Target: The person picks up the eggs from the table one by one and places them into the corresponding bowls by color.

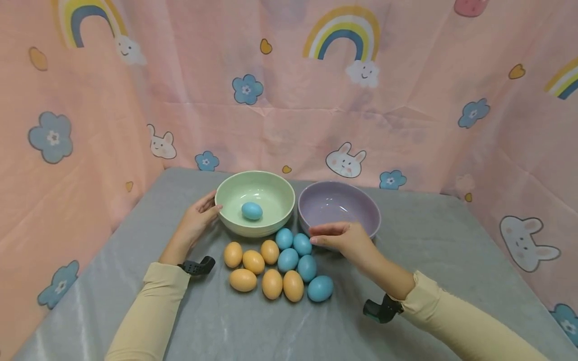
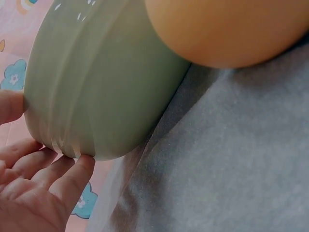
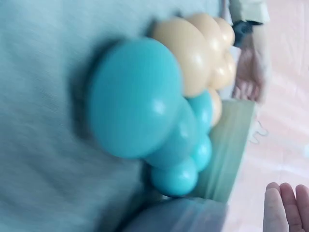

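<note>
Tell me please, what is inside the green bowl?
One blue egg lies inside the green bowl. Whatever is directly beneath the egg is covered, so it cannot be seen.

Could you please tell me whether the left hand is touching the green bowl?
Touching: the left wrist view shows the left hand with its fingertips against the outer wall of the green bowl.

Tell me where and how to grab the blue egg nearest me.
I'd pinch the nearest blue egg round its curved middle, coming from above and your right with the right hand. Its right and near sides are open, while an orange egg sits close on its left and another blue egg far-left.
</note>
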A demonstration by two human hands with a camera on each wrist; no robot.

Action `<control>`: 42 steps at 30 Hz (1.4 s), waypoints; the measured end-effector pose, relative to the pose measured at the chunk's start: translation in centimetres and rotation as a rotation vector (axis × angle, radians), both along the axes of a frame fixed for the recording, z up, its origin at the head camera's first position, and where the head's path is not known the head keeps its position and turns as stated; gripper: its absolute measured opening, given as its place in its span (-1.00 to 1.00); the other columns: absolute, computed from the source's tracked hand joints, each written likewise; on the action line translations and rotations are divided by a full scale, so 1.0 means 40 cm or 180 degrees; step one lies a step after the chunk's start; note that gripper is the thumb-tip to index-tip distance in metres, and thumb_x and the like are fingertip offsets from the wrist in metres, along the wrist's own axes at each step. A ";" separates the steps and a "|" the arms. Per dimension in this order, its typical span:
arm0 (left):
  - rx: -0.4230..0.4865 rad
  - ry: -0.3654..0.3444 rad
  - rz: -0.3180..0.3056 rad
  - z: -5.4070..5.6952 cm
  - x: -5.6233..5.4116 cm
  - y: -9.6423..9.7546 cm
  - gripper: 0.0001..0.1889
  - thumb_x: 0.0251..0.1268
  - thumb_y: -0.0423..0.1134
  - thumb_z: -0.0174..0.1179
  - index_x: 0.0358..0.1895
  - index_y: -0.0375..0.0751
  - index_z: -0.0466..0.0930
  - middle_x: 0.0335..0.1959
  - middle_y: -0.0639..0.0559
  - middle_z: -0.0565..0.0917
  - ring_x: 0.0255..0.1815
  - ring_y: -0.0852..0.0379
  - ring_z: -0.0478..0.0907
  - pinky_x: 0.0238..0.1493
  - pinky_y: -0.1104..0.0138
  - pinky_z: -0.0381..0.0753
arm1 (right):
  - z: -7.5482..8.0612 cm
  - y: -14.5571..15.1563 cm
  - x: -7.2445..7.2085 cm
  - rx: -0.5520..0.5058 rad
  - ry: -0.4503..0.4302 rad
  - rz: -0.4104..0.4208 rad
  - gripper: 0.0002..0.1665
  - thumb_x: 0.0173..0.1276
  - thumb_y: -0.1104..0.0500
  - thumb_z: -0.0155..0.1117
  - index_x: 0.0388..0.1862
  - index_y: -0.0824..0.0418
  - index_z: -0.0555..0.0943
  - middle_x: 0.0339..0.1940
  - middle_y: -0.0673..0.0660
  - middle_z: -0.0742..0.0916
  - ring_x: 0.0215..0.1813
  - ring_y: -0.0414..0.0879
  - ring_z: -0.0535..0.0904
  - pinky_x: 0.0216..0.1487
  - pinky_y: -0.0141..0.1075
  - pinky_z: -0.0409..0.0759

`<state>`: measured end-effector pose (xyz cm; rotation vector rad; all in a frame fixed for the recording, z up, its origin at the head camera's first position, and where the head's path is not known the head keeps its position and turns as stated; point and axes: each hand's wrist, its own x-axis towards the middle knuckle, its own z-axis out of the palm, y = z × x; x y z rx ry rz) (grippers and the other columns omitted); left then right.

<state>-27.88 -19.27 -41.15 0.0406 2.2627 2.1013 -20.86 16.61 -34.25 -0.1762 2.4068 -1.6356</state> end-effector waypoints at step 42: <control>-0.0014 0.0063 -0.0018 -0.003 -0.001 -0.001 -0.33 0.55 -0.28 0.01 0.61 -0.17 -0.04 0.63 -0.15 0.02 0.64 -0.04 0.00 0.52 0.22 0.31 | -0.142 0.096 0.084 0.0270 -0.0468 0.0333 -0.36 0.11 0.06 0.59 0.14 0.32 0.67 0.12 0.21 0.75 0.16 -0.01 0.69 0.13 -0.23 0.75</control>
